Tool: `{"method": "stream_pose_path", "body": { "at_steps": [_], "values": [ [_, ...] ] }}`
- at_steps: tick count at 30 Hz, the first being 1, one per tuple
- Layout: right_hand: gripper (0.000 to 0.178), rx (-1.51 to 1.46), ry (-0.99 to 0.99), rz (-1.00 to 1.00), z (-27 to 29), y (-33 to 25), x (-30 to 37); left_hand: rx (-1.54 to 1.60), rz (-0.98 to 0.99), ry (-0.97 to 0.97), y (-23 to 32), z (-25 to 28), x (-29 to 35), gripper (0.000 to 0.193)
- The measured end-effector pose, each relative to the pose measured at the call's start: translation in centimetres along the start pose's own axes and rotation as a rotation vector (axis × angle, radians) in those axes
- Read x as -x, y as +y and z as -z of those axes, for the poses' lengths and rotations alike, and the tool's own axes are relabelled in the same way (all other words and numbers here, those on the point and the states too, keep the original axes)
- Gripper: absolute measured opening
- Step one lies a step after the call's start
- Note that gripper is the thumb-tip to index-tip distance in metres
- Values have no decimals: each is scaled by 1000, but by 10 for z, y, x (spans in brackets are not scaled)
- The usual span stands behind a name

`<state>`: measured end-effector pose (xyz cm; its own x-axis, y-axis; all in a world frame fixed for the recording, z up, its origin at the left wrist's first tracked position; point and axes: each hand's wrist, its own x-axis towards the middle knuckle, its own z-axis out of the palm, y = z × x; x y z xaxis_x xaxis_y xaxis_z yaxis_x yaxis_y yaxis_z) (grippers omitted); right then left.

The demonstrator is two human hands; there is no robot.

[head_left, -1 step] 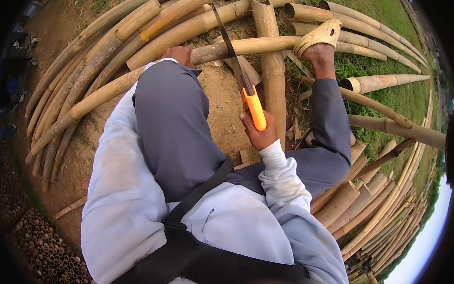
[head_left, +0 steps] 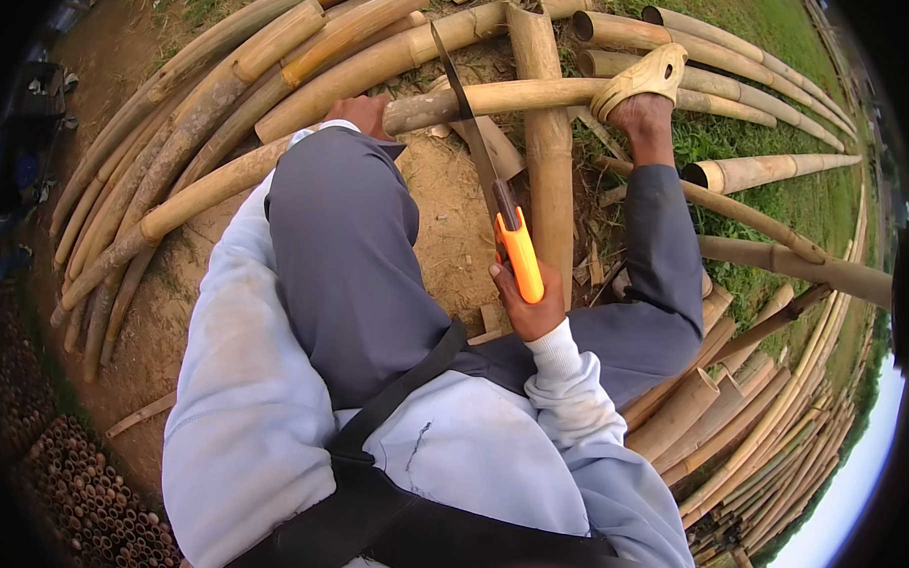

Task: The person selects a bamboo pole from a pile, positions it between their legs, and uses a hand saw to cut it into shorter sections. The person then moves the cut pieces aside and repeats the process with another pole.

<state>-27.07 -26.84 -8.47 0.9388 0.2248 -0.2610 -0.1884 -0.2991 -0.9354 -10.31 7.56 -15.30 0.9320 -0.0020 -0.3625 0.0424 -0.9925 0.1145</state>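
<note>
My right hand [head_left: 536,309] grips the orange handle of a hand saw [head_left: 518,254]. Its long dark blade points away from me and lies across a bamboo pole [head_left: 541,93]. The pole slants from the lower left, passes by my bent left knee, and rests over a thick bamboo piece [head_left: 544,177]. Just left of the blade, my left hand [head_left: 360,112] is closed over the same pole, its fingers partly hidden. On the pole's right part presses my right foot in a pale clog [head_left: 644,78].
Long bamboo poles [head_left: 221,76] lie stacked at the left. More cut poles [head_left: 749,174] lie on grass at the right. Split bamboo [head_left: 685,407] sits by my right leg, and a bundle of cut tubes [head_left: 87,481] is at the lower left. Wood scraps litter the dirt.
My right hand has drawn the saw back toward me and a little to the right, its blade sliding across the pole. My left hand and foot stay in place.
</note>
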Motion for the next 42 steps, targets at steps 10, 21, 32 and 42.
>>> {"method": "stream_pose_path", "body": {
  "at_steps": [10,21,32,42],
  "values": [
    [28,-27,-57,136,-4,16,-71,18,9,21,2,0,-7,64],
    [16,132,28,-37,29,-56,85,11,10,36,2,-7,-6,68],
    [28,90,41,61,-32,45,-117,42,35,7,3,-2,-8,69],
    [20,52,2,93,-30,67,-118,61,-33,20,13,-20,-7,59]
  ]
}}
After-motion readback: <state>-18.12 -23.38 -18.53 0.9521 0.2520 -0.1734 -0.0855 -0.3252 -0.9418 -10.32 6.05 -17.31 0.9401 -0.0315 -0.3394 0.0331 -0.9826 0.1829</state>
